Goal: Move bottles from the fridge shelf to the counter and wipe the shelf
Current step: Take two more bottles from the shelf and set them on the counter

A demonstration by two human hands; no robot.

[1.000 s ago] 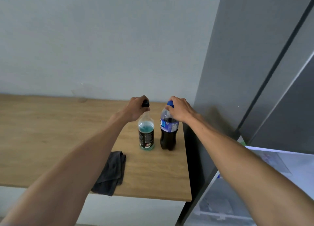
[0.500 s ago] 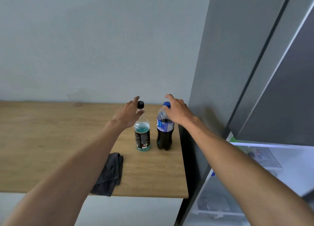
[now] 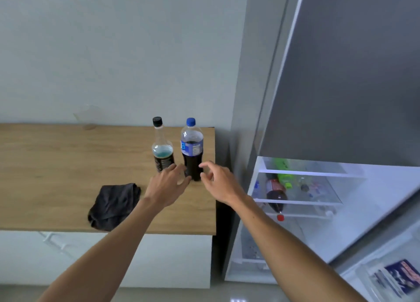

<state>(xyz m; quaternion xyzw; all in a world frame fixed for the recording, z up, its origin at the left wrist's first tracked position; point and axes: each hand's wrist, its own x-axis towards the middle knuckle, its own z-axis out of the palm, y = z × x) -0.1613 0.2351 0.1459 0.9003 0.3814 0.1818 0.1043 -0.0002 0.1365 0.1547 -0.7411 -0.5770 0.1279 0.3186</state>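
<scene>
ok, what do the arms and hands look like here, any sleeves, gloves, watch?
Both forearms are bare as far as the frame shows, no sleeves in view. The left hand and right hand are bare too: no gloves, and no rings, watch or wristband that I can see. No markings or cables on either arm.

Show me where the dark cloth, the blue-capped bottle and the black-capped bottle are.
dark cloth (image 3: 114,205): head view, middle of the crumpled fabric.
blue-capped bottle (image 3: 192,147): head view, its blue label.
black-capped bottle (image 3: 161,140): head view, clear neck above the teal liquid.
</scene>
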